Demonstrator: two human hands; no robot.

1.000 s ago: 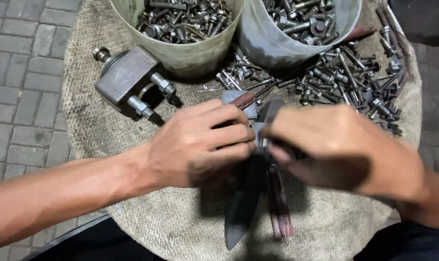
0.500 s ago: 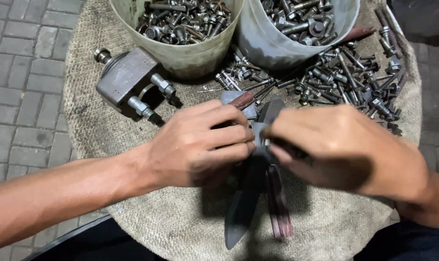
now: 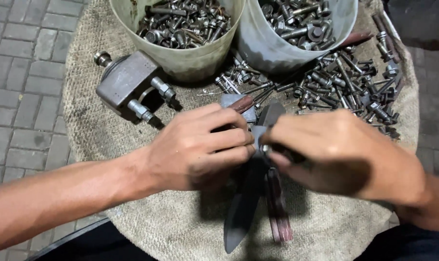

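Burlap sacking (image 3: pixel 132 145) covers the work surface; since a second ago nothing shifts: left hand (image 3: pixel 200 147) and right hand (image 3: pixel 340 152) stay pinched on a small metal part (image 3: pixel 258 135) above the shears (image 3: pixel 256 203).

Both bare forearms come in from the lower corners and meet near the middle of the view. The left arm runs in from the lower left, long and nearly level, wrist straight. The left hand (image 3: pixel 200 147) lies back up, fingers curled inward and stacked one above another, tips pointing right in a closed grip. The right arm enters from the lower right, only its wrist and a short stretch of forearm showing. The right hand (image 3: pixel 343 154) is also back up, knuckles raised, fingers bent down and leftward, thumb tucked beneath. The two sets of fingertips nearly touch, both pinching something small between them.
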